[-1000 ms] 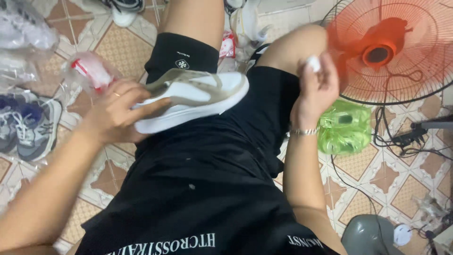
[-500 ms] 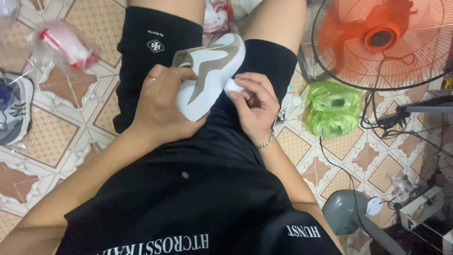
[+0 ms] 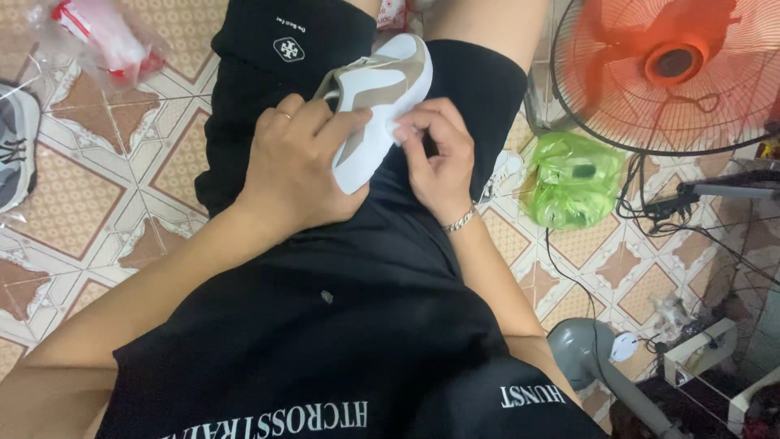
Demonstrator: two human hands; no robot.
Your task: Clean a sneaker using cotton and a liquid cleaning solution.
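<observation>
A white and beige sneaker (image 3: 382, 89) lies on my lap, over black shorts, toe pointing away from me. My left hand (image 3: 296, 167) grips it around the heel and side. My right hand (image 3: 439, 154) presses a small white wad (image 3: 404, 130) against the shoe's white sole edge, fingers pinched on it. A silver bracelet sits on my right wrist.
An orange fan (image 3: 674, 69) spins at the upper right, with cables below it. A green plastic bag (image 3: 573, 179) lies on the tiled floor beside my right leg. A bagged red and white item (image 3: 106, 36) and a grey sneaker (image 3: 12, 150) lie at the left. A grey fan base (image 3: 581, 354) stands at the lower right.
My right hand came down from near the fan to the shoe's sole with the white wad. My left hand turned the sneaker so its toe points away.
</observation>
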